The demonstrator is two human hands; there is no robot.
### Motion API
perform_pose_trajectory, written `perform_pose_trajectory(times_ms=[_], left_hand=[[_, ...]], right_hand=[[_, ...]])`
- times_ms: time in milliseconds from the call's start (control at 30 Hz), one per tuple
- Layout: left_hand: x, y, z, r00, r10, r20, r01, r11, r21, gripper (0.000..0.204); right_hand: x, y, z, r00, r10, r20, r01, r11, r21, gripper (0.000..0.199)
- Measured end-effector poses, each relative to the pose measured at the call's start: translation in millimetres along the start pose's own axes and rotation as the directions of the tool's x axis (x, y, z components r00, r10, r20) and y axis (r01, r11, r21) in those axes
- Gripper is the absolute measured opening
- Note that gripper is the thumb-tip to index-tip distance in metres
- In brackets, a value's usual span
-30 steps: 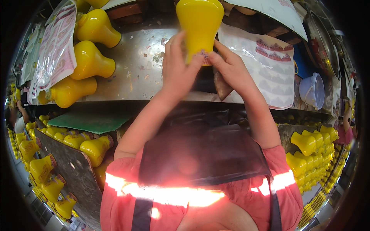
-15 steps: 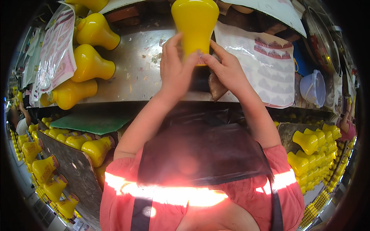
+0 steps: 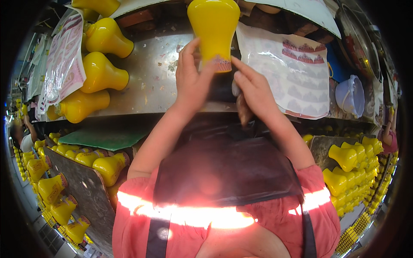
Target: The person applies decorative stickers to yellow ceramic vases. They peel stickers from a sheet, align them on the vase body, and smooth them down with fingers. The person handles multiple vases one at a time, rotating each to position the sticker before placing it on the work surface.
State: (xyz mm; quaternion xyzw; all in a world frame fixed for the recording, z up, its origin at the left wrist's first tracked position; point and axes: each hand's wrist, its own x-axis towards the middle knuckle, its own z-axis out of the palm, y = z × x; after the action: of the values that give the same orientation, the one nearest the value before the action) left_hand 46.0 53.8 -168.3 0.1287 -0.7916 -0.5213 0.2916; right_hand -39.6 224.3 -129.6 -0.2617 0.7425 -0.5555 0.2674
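Note:
A glossy yellow vase (image 3: 214,26) lies with its narrow end toward me, a pinkish patterned decal band (image 3: 223,64) around that end. My left hand (image 3: 191,81) curves along the vase's left side, its thumb blurred near the decal. At the right of the same end, my right hand (image 3: 254,86) has its index fingertip close to or touching the rim. Its other fingers are folded on a flat brown piece (image 3: 244,112), like a small scraper, that sticks out below the palm. What supports the vase is hidden.
Several yellow vases (image 3: 103,72) lie at left beside a decal sheet (image 3: 64,64). A larger decal sheet (image 3: 286,73) covers the bench at right, near a pale blue bucket (image 3: 349,96). Below stand a green board (image 3: 103,136) and racks of vases (image 3: 348,180). Other people are at both edges.
The vase has shifted slightly left and turned, showing more decal. My right thumb has drawn back from it, and the brown piece has tilted with my right hand. My left hand moved slightly left.

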Motion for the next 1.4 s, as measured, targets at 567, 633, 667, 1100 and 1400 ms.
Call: perform_pose_trajectory(times_ms=[567, 633, 667, 1100, 1400], left_hand=[[-0.3, 6.7, -2.4, 0.995, -0.104, -0.005, 0.099, 0.964, -0.246, 0.055], [-1.8, 1.8, -8.0, 0.989, -0.139, 0.055, 0.149, 0.941, -0.305, 0.058], [-2.4, -1.4, -11.5, 0.988, -0.134, 0.08, 0.153, 0.927, -0.342, 0.06], [-8.9, -3.1, -9.7, 0.961, 0.273, 0.05, -0.265, 0.847, 0.461, 0.069], [-3.7, 1.7, -19.4, 0.996, 0.077, 0.035, -0.074, 0.994, -0.082, 0.064]], right_hand=[[-27.8, -17.9, 32.8, 0.96, -0.188, 0.207, 0.279, 0.587, -0.76, 0.076], [-24.8, -18.7, 31.9, 0.957, -0.184, 0.226, 0.291, 0.596, -0.749, 0.074], [-21.6, -19.7, 30.2, 0.947, -0.231, 0.223, 0.32, 0.631, -0.707, 0.073], [1.1, -17.7, 18.2, 1.0, -0.013, 0.014, 0.016, 0.97, -0.244, 0.074], [10.0, -44.4, 7.0, 0.999, -0.028, -0.028, 0.012, 0.889, -0.457, 0.077]])
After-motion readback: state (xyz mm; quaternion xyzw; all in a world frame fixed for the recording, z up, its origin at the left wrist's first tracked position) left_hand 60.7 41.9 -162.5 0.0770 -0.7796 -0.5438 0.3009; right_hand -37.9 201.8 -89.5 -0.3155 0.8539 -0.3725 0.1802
